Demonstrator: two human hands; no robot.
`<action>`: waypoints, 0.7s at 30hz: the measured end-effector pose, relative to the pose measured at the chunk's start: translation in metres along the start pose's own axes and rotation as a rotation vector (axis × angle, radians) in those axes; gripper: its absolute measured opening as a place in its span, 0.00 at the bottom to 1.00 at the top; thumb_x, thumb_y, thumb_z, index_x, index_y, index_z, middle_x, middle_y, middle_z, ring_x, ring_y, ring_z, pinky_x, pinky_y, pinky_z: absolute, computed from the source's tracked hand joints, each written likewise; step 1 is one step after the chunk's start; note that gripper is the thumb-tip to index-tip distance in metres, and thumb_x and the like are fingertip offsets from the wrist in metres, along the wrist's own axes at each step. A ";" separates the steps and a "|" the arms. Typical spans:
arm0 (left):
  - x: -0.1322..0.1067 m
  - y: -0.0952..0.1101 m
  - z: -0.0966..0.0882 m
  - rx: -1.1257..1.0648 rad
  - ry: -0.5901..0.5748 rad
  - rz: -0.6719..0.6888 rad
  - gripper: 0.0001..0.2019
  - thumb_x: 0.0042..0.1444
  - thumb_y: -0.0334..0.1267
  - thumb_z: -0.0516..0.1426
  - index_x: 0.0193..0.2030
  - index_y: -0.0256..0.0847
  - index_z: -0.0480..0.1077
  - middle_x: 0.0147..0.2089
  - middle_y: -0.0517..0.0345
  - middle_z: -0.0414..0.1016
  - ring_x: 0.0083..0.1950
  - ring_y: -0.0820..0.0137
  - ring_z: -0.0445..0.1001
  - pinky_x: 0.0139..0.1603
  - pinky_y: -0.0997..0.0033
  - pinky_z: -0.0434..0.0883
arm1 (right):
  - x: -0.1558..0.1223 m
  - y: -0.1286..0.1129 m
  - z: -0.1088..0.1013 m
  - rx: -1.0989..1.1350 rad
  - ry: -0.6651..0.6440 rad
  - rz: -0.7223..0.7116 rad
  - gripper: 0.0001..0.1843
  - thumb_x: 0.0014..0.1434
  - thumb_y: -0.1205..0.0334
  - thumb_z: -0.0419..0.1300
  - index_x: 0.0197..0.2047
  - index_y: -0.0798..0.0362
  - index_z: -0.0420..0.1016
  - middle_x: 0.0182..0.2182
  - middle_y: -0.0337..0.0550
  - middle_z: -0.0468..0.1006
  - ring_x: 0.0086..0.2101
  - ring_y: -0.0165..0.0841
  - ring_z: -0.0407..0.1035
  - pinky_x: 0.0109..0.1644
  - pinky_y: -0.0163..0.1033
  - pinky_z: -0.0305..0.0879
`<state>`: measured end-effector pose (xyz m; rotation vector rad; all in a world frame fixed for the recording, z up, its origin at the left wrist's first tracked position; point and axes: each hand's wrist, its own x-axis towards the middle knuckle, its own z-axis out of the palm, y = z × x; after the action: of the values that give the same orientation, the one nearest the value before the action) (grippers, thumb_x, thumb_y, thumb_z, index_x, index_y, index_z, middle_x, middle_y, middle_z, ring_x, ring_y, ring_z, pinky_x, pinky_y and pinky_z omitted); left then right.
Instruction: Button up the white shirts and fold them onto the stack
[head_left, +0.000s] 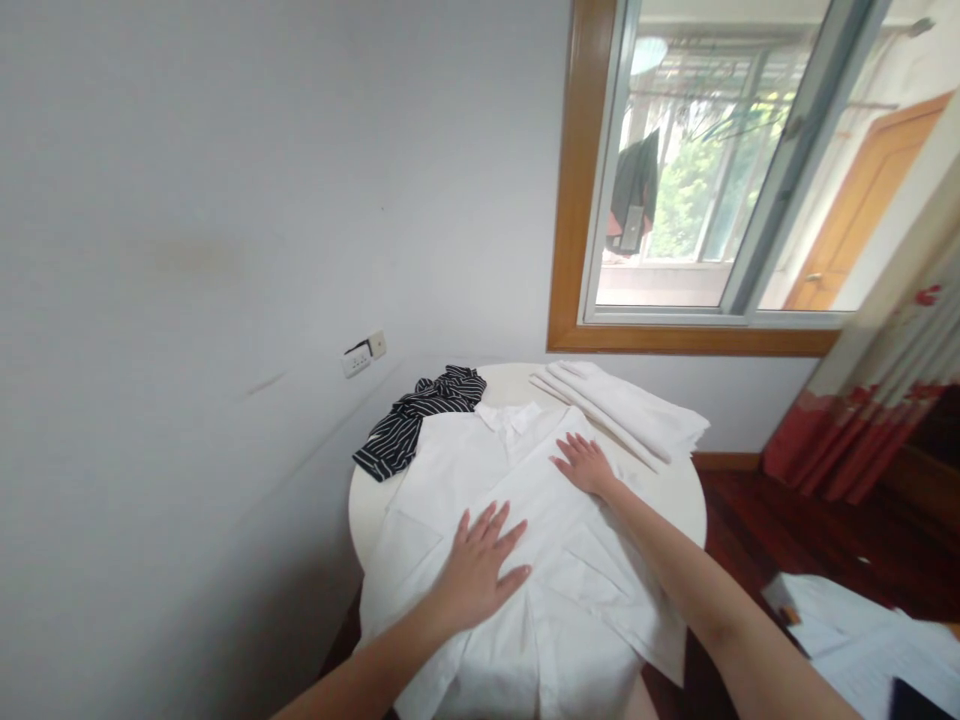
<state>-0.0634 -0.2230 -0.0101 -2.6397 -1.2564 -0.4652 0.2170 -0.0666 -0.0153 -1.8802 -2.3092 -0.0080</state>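
Note:
A white collared shirt [517, 620] lies spread over a round white table [686, 500], its collar toward the wall and its lower part hanging over the near edge. My left hand [481, 570] rests on the middle of the shirt, fingers spread. Farther up, near the shoulder on the right, my right hand [583, 464] lies on the cloth with fingers stretched out. Neither hand grips anything. The sleeves lie out toward both sides of the table.
A black-and-white striped garment [420, 415] lies at the table's back left. Folded white cloth [622, 405] sits at the back right. A wall socket [356, 360] is beside the table. Papers [870, 630] are low at the right, near a curtain [862, 430].

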 end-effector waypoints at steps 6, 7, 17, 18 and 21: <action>-0.034 -0.008 -0.018 0.064 -0.013 0.012 0.29 0.62 0.54 0.47 0.68 0.56 0.47 0.70 0.56 0.50 0.69 0.60 0.51 0.67 0.52 0.50 | 0.020 0.037 0.002 -0.034 -0.005 0.095 0.33 0.64 0.40 0.37 0.67 0.45 0.52 0.67 0.43 0.48 0.65 0.41 0.42 0.65 0.54 0.40; -0.039 -0.009 -0.019 0.071 -0.016 0.018 0.29 0.62 0.53 0.47 0.68 0.55 0.47 0.70 0.56 0.50 0.69 0.61 0.51 0.67 0.52 0.50 | 0.020 0.038 0.001 -0.049 0.010 0.105 0.32 0.65 0.41 0.37 0.67 0.45 0.53 0.67 0.43 0.48 0.65 0.43 0.43 0.64 0.55 0.40; 0.002 -0.004 -0.027 -0.002 -0.006 0.028 0.20 0.62 0.47 0.49 0.59 0.51 0.64 0.66 0.57 0.60 0.67 0.60 0.55 0.67 0.49 0.51 | 0.030 -0.013 0.015 -0.069 0.110 0.018 0.33 0.65 0.45 0.40 0.65 0.56 0.57 0.65 0.57 0.54 0.64 0.44 0.45 0.64 0.48 0.41; 0.010 -0.003 -0.025 -0.009 -0.013 0.026 0.20 0.62 0.46 0.48 0.60 0.51 0.64 0.67 0.57 0.59 0.68 0.61 0.54 0.67 0.51 0.51 | 0.034 -0.013 0.015 -0.070 0.108 0.035 0.33 0.64 0.43 0.40 0.65 0.54 0.58 0.65 0.57 0.54 0.64 0.45 0.45 0.64 0.50 0.40; 0.024 -0.002 -0.012 -0.012 -0.025 0.063 0.24 0.63 0.48 0.46 0.66 0.52 0.54 0.70 0.56 0.52 0.69 0.60 0.50 0.67 0.49 0.52 | 0.049 -0.002 0.012 -0.076 0.114 0.041 0.34 0.62 0.39 0.42 0.64 0.50 0.60 0.66 0.56 0.52 0.65 0.48 0.42 0.64 0.53 0.39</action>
<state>-0.0529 -0.2079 0.0102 -2.6940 -1.1770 -0.4330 0.2043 -0.0186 -0.0204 -1.9088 -2.2242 -0.1955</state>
